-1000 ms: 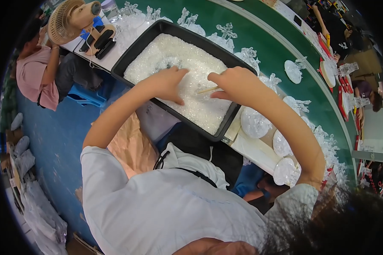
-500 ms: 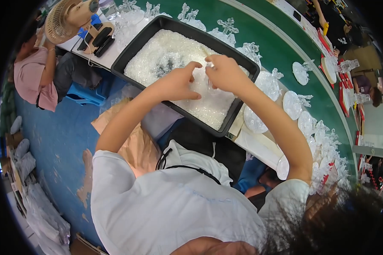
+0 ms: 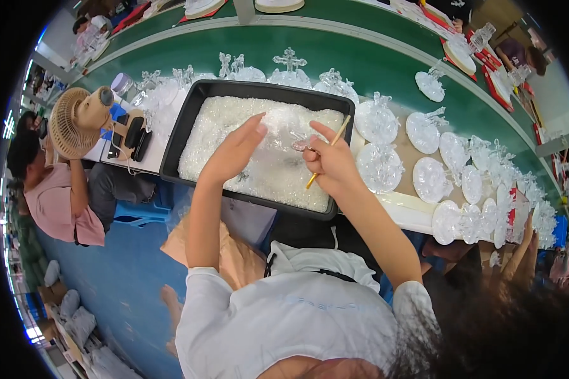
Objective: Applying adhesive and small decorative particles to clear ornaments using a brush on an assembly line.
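A black rectangular tray (image 3: 171, 155) holds clear, glittering granules (image 3: 215, 120). Over its middle, my left hand (image 3: 234, 151) is open, its fingers stretched forward beside a pale, clear area whose outline I cannot make out. My right hand (image 3: 332, 164) is closed round a thin yellow-brown stick (image 3: 342, 131), like a brush handle, which slants across the fingers. By the right fingertips is a small clear piece (image 3: 300, 143). Whether those fingers grip it cannot be told. Just past the tray's far edge stands a clear cross ornament (image 3: 289, 61) on a round base.
Several clear ornaments on round discs (image 3: 379, 167) crowd the bench to the right. On the left are a beige fan (image 3: 76, 120) and a seated person in pink (image 3: 63, 202). A brown paper bag (image 3: 243, 259) lies below the tray. A green surface (image 3: 335, 47) runs behind.
The whole view has shifted, showing more of the far bench. My left fingers have straightened from a curl. My right hand has turned, and the stick now shows plainly.
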`<state>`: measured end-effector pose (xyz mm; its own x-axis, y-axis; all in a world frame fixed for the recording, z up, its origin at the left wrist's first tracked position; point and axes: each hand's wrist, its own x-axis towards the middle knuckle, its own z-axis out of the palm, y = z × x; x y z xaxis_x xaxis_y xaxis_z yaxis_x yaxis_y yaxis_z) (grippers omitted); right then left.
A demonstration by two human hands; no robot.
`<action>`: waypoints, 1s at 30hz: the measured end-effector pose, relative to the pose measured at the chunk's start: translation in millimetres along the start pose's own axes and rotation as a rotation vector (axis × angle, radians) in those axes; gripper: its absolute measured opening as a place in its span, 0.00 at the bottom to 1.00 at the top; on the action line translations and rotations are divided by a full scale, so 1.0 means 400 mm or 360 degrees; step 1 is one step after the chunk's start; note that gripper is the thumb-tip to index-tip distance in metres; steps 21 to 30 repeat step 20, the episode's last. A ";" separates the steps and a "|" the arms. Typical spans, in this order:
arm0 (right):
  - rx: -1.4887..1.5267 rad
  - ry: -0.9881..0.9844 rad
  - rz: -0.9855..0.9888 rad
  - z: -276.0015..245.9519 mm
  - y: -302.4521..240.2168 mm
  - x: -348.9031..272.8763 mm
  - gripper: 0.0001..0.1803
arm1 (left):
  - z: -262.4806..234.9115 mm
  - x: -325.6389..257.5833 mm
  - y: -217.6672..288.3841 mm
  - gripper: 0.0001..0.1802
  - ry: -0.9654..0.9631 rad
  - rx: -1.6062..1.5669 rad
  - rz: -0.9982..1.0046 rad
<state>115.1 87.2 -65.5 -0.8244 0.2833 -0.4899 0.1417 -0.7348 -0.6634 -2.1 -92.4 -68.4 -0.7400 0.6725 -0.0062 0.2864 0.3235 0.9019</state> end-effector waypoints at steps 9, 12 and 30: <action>0.0492 -0.0215 0.0214 -0.061 0.038 -0.009 0.16 | -0.017 0.015 0.021 0.30 0.0056 -0.0282 0.0013; 0.0372 -0.0330 0.0092 -0.076 0.031 -0.024 0.10 | 0.010 -0.004 0.046 0.27 0.0086 -0.0389 0.0108; 0.0174 -0.0613 -0.0069 -0.070 0.024 -0.004 0.10 | -0.027 -0.020 0.022 0.40 0.0025 -0.1301 0.0525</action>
